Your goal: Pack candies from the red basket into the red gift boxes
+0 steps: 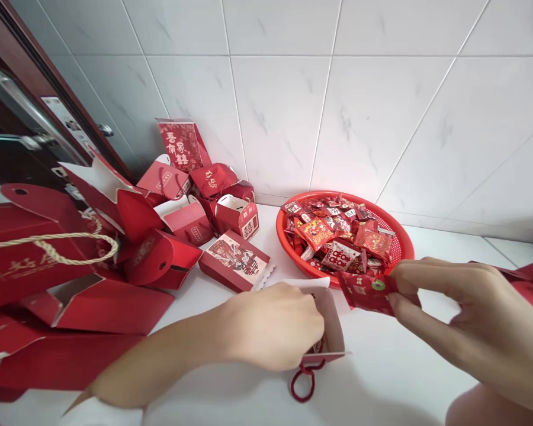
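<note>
White tabletop (391,361); left hand (273,325) partly obscures box (334,322).

Two hands: left hand (273,328), right hand (493,322). One bench (382,367). One red basket (301,266). Wrapped packets (316,232) in basket: over ten, overlapping, exact number unclear. One held packet (366,293). One open box (334,325) at left hand, one cord loop (308,370). One illustrated box (237,260). Small boxes (184,220) near wall: at least five. Larger red cartons (113,302): several, overlapping, count unclear.
</note>
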`<act>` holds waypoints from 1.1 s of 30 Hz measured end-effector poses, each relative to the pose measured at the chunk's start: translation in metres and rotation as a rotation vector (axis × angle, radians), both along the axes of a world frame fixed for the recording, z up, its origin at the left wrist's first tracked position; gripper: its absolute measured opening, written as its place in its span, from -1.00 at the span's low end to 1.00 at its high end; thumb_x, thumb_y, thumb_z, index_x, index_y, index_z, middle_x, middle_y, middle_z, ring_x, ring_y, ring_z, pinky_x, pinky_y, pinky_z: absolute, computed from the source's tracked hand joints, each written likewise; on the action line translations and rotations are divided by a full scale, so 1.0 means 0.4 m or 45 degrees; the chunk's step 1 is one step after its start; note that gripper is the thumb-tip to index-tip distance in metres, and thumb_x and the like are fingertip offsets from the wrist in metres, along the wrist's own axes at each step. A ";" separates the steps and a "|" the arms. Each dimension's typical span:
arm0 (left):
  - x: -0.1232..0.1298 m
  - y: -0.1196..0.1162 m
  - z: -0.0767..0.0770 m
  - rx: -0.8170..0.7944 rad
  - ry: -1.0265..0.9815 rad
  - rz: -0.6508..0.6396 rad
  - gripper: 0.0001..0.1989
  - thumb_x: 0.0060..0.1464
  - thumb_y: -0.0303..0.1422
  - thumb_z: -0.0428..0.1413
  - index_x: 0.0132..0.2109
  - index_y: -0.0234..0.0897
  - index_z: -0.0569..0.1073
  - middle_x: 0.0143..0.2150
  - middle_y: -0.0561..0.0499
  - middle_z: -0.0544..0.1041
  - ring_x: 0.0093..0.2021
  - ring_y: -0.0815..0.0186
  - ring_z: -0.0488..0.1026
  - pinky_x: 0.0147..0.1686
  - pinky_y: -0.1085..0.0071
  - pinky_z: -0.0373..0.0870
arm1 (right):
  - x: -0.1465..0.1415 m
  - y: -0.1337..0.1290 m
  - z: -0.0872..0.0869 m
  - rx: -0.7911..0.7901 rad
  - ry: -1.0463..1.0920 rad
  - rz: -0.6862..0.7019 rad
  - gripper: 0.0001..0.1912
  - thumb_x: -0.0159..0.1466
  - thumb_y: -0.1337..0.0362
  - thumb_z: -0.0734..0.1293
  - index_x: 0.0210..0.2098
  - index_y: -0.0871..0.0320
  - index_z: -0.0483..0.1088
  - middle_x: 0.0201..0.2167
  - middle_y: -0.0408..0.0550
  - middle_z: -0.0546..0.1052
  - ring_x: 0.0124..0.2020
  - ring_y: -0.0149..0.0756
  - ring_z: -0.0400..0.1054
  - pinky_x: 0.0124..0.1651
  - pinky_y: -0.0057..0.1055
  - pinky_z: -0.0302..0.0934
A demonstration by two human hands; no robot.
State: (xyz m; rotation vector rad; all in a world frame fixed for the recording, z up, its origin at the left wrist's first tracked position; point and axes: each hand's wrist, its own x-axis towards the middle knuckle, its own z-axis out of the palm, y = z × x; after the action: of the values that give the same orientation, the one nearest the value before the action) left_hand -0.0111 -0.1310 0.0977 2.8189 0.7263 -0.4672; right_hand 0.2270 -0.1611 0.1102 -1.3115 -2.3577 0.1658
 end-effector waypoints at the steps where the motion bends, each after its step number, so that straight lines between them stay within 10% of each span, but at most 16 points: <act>1: 0.017 0.002 0.001 -0.047 0.115 -0.053 -0.83 0.14 -0.50 0.13 -0.37 -0.31 0.60 -0.41 -0.05 0.63 -0.52 0.26 0.43 -0.58 0.30 0.20 | 0.000 -0.003 0.002 0.018 -0.006 -0.004 -0.73 0.26 0.38 0.24 -0.56 0.08 0.21 -0.64 -0.24 0.35 -0.61 -0.44 0.18 -0.58 -0.55 0.13; 11: 0.104 0.026 -0.017 -0.307 0.563 -0.045 -0.88 -0.09 -0.53 0.21 -0.36 -0.27 0.62 -0.35 -0.13 0.65 -0.45 0.14 0.51 -0.51 0.30 0.33 | -0.023 -0.020 0.010 0.075 -0.040 -0.020 -0.71 0.27 0.39 0.25 -0.57 0.09 0.18 -0.65 -0.24 0.36 -0.62 -0.43 0.16 -0.54 -0.48 0.08; 16: 0.075 0.028 -0.030 -0.281 0.450 -0.094 -0.79 0.03 -0.50 0.15 -0.19 -0.28 0.62 -0.24 -0.13 0.65 -0.40 0.16 0.53 -0.57 0.34 0.23 | -0.025 -0.021 0.005 0.073 -0.043 -0.030 -0.70 0.27 0.40 0.24 -0.58 0.09 0.17 -0.66 -0.24 0.33 -0.62 -0.43 0.11 -0.55 -0.47 0.02; 22: 0.060 0.016 -0.058 -0.021 0.231 0.081 -0.85 0.07 -0.52 0.18 -0.46 -0.31 0.49 -0.46 -0.04 0.56 -0.45 0.21 0.52 -0.56 0.33 0.23 | -0.030 -0.019 0.003 0.050 -0.044 -0.042 -0.71 0.25 0.40 0.24 -0.58 0.09 0.15 -0.65 -0.23 0.32 -0.61 -0.42 0.10 -0.54 -0.44 -0.01; 33: 0.083 0.042 -0.063 -0.176 0.303 0.048 -0.88 0.04 -0.56 0.15 -0.27 -0.40 0.59 -0.22 -0.19 0.66 -0.29 0.14 0.58 -0.52 0.35 0.27 | -0.042 -0.019 -0.007 0.067 -0.026 -0.035 -0.69 0.25 0.41 0.21 -0.59 0.09 0.10 -0.68 -0.22 0.27 -0.62 -0.41 0.05 -0.54 -0.40 -0.08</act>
State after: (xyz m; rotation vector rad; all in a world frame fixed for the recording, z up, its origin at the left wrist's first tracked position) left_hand 0.0221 -0.1143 0.0724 2.6437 0.7574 -0.8232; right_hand 0.2101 -0.1689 0.1075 -1.3259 -2.3437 0.0813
